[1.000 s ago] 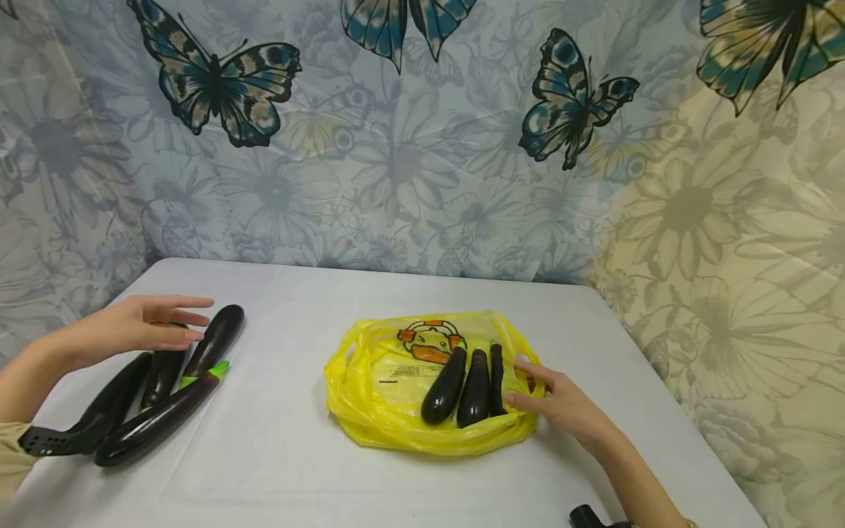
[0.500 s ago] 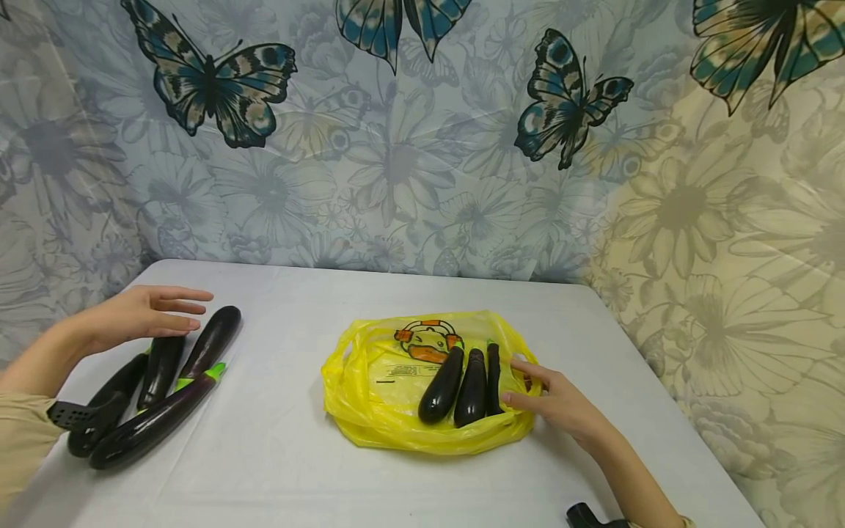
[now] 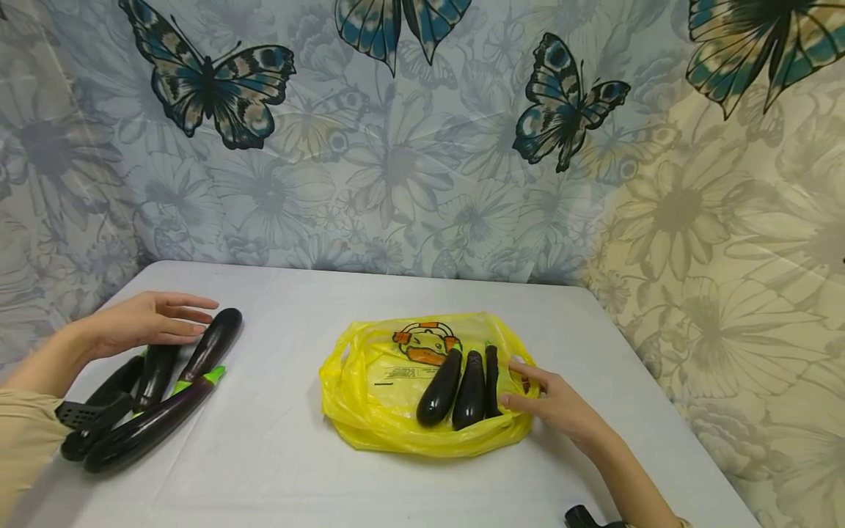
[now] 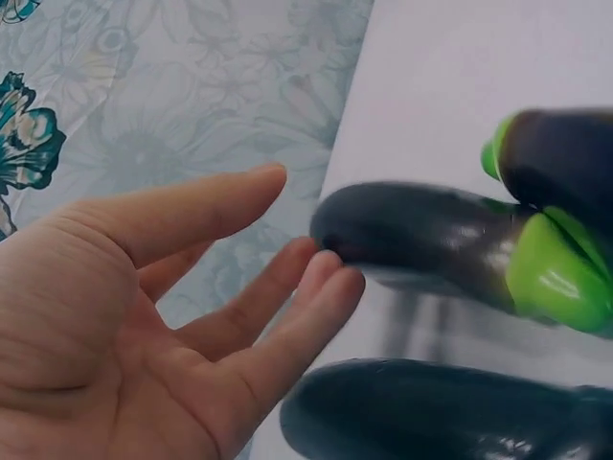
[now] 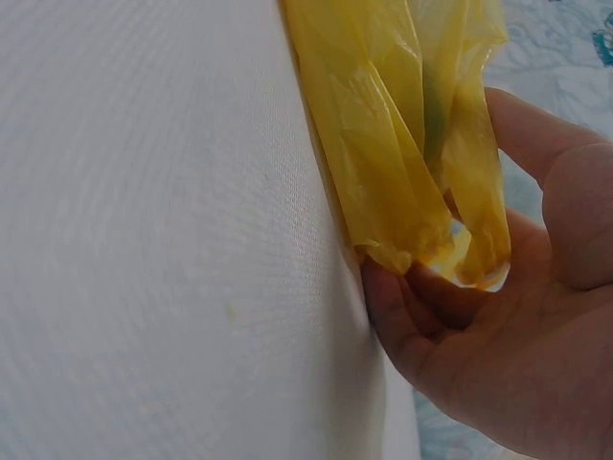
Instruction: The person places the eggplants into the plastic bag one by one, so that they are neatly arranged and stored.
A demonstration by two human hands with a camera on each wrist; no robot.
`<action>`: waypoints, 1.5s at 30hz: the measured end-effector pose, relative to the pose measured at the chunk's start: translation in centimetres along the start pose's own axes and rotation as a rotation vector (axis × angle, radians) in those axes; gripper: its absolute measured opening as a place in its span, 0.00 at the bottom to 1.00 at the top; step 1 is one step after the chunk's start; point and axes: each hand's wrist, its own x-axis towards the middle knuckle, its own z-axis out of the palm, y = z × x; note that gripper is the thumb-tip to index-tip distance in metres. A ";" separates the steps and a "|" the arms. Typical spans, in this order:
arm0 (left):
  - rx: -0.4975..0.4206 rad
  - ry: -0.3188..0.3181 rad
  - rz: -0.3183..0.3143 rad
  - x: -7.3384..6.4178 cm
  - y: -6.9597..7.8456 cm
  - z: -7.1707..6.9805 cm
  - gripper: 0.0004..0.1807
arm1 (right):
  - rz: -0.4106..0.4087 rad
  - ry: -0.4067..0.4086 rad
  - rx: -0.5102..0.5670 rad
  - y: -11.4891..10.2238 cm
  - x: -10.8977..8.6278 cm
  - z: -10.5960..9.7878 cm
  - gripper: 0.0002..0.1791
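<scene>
In the head view my left hand [image 3: 145,323] is over the far ends of a group of several dark purple eggplants [image 3: 155,433] at the table's left. Its fingers are extended. The left wrist view shows the fingertips right at the rounded end of one eggplant [image 4: 402,225], with the thumb apart and nothing gripped. A yellow plastic bag [image 3: 350,429] lies spread open mid-table, a cartoon printed on it. Three eggplants [image 3: 440,389] lie inside, toward its right side. My right hand [image 3: 561,407] holds the bag's right edge, fingers curled around the thin film [image 5: 383,163].
A white cloth covers the table [image 3: 264,469]. Behind it hangs a butterfly and flower patterned backdrop [image 3: 396,183]. A black wrist strap [image 3: 79,414] on the left arm overlaps the nearest eggplants. A black device [image 3: 584,517] sits by the right forearm.
My left hand rises slightly and then lowers again over the eggplants, its forearm shifting to the right. My right hand stays at the bag's edge. The eggplants in the bag stay put.
</scene>
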 end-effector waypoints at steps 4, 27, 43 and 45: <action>0.007 -0.020 0.004 0.4 -0.3 0.4 0.33 | 0.005 0.006 -0.010 0.0 0.0 0.0 0.43; 0.144 -0.225 -0.068 3.0 0.2 2.7 0.36 | 0.009 0.015 -0.018 0.2 0.0 0.1 0.43; 0.164 -0.221 -0.028 2.8 -0.4 3.0 0.36 | -0.002 0.020 -0.019 0.1 0.0 0.2 0.43; 0.158 -0.219 -0.020 2.7 -0.5 3.1 0.36 | -0.001 0.021 -0.019 0.1 -0.1 0.2 0.43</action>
